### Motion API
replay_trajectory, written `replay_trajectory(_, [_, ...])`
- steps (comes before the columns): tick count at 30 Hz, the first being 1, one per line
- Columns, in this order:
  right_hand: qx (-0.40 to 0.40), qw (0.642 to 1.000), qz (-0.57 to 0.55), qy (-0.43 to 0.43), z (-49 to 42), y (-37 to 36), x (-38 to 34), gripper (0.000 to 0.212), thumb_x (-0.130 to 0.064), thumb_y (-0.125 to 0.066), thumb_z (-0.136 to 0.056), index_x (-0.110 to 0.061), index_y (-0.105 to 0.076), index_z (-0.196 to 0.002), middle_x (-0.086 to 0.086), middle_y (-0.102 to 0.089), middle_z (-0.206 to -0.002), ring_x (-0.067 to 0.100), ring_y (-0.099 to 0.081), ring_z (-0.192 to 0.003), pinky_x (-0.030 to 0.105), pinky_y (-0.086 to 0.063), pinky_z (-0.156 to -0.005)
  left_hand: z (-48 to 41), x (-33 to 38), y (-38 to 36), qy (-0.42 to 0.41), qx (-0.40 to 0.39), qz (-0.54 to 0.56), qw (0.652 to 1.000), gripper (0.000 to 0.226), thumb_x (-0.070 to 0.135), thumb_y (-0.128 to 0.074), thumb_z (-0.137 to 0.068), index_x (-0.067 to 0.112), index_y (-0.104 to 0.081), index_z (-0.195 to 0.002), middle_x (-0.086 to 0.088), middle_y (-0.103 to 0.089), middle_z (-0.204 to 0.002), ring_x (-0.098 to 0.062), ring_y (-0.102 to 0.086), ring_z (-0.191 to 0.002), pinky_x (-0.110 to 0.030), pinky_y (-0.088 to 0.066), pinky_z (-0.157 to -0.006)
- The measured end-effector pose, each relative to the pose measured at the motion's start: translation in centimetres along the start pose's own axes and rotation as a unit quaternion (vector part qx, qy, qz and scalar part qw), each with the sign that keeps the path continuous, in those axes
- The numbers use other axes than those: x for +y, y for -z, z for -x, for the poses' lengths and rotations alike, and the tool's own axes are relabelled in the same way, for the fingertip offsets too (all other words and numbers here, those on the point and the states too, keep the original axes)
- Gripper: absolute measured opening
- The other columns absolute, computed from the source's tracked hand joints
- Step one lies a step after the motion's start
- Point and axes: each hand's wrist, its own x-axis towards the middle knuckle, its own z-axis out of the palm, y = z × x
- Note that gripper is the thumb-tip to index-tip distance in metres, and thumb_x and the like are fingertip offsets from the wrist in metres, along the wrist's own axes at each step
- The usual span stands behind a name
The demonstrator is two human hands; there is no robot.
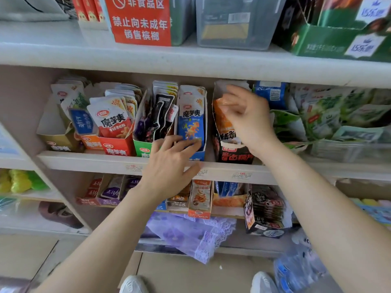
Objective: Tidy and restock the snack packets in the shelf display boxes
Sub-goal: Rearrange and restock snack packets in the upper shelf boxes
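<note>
Two shelves fill my view. The upper shelf, at 12 o'clock, carries a red sign, a clear bin and a green carton. The middle shelf crosses the centre and bears a row of display boxes standing close together.

My left hand has straight, spread fingers, with the tips resting on the front of the blue box. Its blue packets stand upright at 12 o'clock of that hand. A red box and a green box stand at 9 o'clock of it.

My right hand is blurred over the black box, against its orange packets; I cannot tell whether it pinches one. A narrow gap parts the blue box from the black box. Green packets lie at 3 o'clock. Packet tops reach near the upper shelf's underside.

At 6 o'clock, a purple cloth hangs above the floor.
</note>
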Motion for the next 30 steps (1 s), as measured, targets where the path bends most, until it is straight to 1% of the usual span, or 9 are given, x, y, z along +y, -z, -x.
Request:
replay_trajectory(2, [0.062,0.996,0.041,0.04,1.4,1.7,1.0,0.038,-0.001,-0.062,-0.092,-0.017,-0.066,-0.126,-0.007,-0.071,-0.116,0.004,-0.067,-0.102,0.02,-0.053,-0.094,-0.3,0.4,-0.4,-0.001,-0.007,-0.029,1.0,0.059,0.06,-0.041,-0.091,0.025,-0.068,-0.13,0.006,-0.072,-0.125,-0.029,-0.056,-0.124,-0.043,-0.025,-0.097])
replay_trajectory(4, [0.097,0.988,0.094,0.077,3.0,3.2,2.3,0.03,0.0,-0.061,-0.09,-0.014,-0.072,-0.113,-0.006,-0.072,-0.104,0.01,-0.068,-0.097,0.023,-0.054,-0.089,-0.6,0.9,-0.5,0.005,0.011,-0.032,0.999,0.054,0.058,-0.045,-0.089,0.024,-0.072,-0.121,0.004,-0.076,-0.113,-0.03,-0.06,-0.116,-0.043,-0.024,-0.094])
replay_trajectory(8, [0.06,0.959,0.259,0.102,4.9,4.6,4.6,0.022,-0.011,-0.069,-0.085,-0.014,-0.075,-0.106,0.003,-0.073,-0.107,0.028,-0.063,-0.101,0.043,-0.049,-0.09,-1.4,2.2,-0.4,0.049,0.061,0.011,0.997,0.039,0.045,-0.06,-0.087,0.02,-0.075,-0.113,0.001,-0.077,-0.106,-0.031,-0.064,-0.107,-0.045,-0.029,-0.092])
replay_trajectory(11, [0.041,0.943,0.319,0.08,5.5,5.2,5.1,0.025,-0.021,-0.072,-0.085,-0.019,-0.074,-0.11,0.0,-0.07,-0.12,0.026,-0.056,-0.115,0.035,-0.026,-0.093,-2.2,4.0,0.2,0.04,0.123,0.039,0.991,0.037,0.037,-0.061,-0.088,0.02,-0.071,-0.119,0.001,-0.073,-0.112,-0.03,-0.064,-0.107,-0.047,-0.037,-0.093])
replay_trajectory(14, [0.05,0.931,0.352,0.087,6.2,5.2,5.4,0.037,-0.026,-0.073,-0.083,-0.019,-0.071,-0.119,0.001,-0.062,-0.133,0.025,-0.045,-0.125,0.043,-0.029,-0.096,-3.3,6.2,0.7,-0.009,0.165,0.062,0.984,0.038,0.033,-0.062,-0.089,0.023,-0.066,-0.125,0.004,-0.069,-0.121,-0.024,-0.059,-0.113,-0.044,-0.037,-0.091])
replay_trajectory(17, [0.08,0.926,0.364,0.061,6.2,5.5,5.5,0.049,-0.028,-0.072,-0.08,-0.019,-0.066,-0.128,0.002,-0.058,-0.138,0.025,-0.038,-0.127,0.047,-0.034,-0.095,-4.7,7.9,0.2,-0.06,0.106,0.064,0.99,0.048,0.039,-0.058,-0.089,0.025,-0.061,-0.135,0.005,-0.059,-0.14,-0.025,-0.05,-0.131,-0.045,-0.036,-0.095])
replay_trajectory(20, [0.075,0.935,0.344,0.046,6.2,5.8,5.7,0.045,-0.026,-0.072,-0.082,-0.019,-0.068,-0.126,-0.001,-0.061,-0.136,0.024,-0.04,-0.125,0.047,-0.035,-0.094,-5.6,8.3,-1.0,-0.077,0.034,0.017,0.996,0.056,0.052,-0.052,-0.088,0.034,-0.057,-0.14,0.005,-0.05,-0.152,-0.031,-0.039,-0.141,-0.048,-0.024,-0.103])
replay_trajectory(25, [0.063,0.946,0.318,0.024,6.2,6.4,6.0,0.043,-0.029,-0.071,-0.085,-0.025,-0.066,-0.127,-0.002,-0.057,-0.137,0.028,-0.044,-0.126,0.047,-0.033,-0.098,-6.2,7.9,-0.9,-0.052,0.06,-0.045,0.996,0.044,0.059,-0.051,-0.086,0.032,-0.074,-0.113,0.008,-0.062,-0.137,-0.032,-0.044,-0.136,-0.054,-0.027,-0.102])
replay_trajectory(30, [0.04,0.941,0.335,0.038,5.8,5.8,5.5,0.035,-0.037,-0.068,-0.088,-0.031,-0.069,-0.123,-0.009,-0.07,-0.121,0.025,-0.053,-0.115,0.038,-0.024,-0.083,-5.3,6.1,-0.3,-0.007,0.139,-0.069,0.988,0.035,0.054,-0.059,-0.082,0.028,-0.076,-0.097,0.005,-0.067,-0.122,-0.032,-0.051,-0.124,-0.052,-0.031,-0.098])
